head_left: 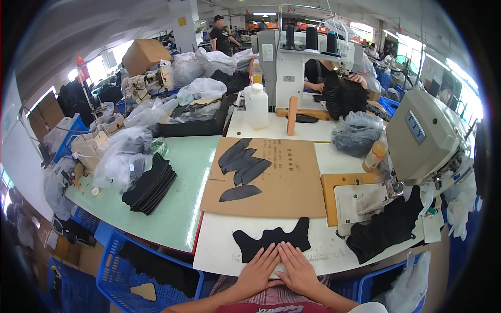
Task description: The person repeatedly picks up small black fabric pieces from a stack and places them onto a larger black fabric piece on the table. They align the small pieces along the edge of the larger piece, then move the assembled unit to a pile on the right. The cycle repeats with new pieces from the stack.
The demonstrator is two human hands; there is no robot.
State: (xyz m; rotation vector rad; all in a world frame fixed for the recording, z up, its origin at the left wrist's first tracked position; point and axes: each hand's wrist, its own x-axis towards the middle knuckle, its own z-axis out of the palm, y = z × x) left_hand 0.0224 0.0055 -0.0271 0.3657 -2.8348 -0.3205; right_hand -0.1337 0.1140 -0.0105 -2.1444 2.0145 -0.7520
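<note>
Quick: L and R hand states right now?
Left hand: open, laid flat on the black cut fabric piece, not grasping it.
Right hand: open, flat on the same piece, not grasping.

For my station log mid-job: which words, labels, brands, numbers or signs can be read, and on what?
I can't copy wording out, only place it:
Front sewing machine: large letters on a plate, clear.
Cardboard sheet: rows of dark print; smaller rows too small to read.
White table: ruler marks, numbers too small.
Red shirt: pale lettering, cut off.
Rear machine: white label, too small.
Yellow sign on pillar: unreadable.
</note>
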